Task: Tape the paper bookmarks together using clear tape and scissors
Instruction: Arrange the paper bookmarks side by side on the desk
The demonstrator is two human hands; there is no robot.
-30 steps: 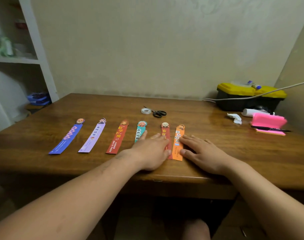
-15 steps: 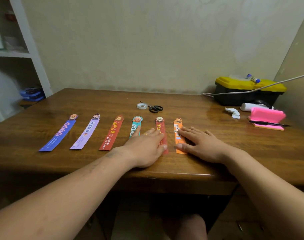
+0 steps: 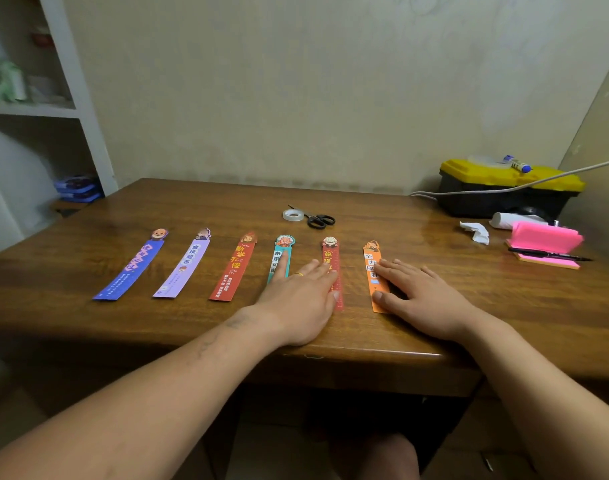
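Observation:
Several paper bookmarks lie in a row on the wooden table [image 3: 88, 327]: blue [image 3: 130, 268], lilac [image 3: 185, 266], red [image 3: 235, 268], teal [image 3: 279, 252], dark red [image 3: 331, 252] and orange [image 3: 372, 268]. My left hand [image 3: 299, 299] lies flat with straight fingers across the teal and dark red bookmarks. My right hand [image 3: 421, 296] rests flat on the orange bookmark, covering its right side. A roll of clear tape [image 3: 293, 215] and black scissors [image 3: 318, 220] sit behind the row, apart from both hands.
At the back right stands a black box with a yellow lid [image 3: 507, 188] with a white cable across it. Nearby lie a crumpled tissue [image 3: 476, 232], a pink pad [image 3: 545, 244] and a black pen [image 3: 549, 254]. White shelves [image 3: 53, 109] stand at the left.
The orange bookmark has slid right under my right hand, away from the dark red one. A gap now separates the two; my left hand has stayed on the teal and dark red bookmarks.

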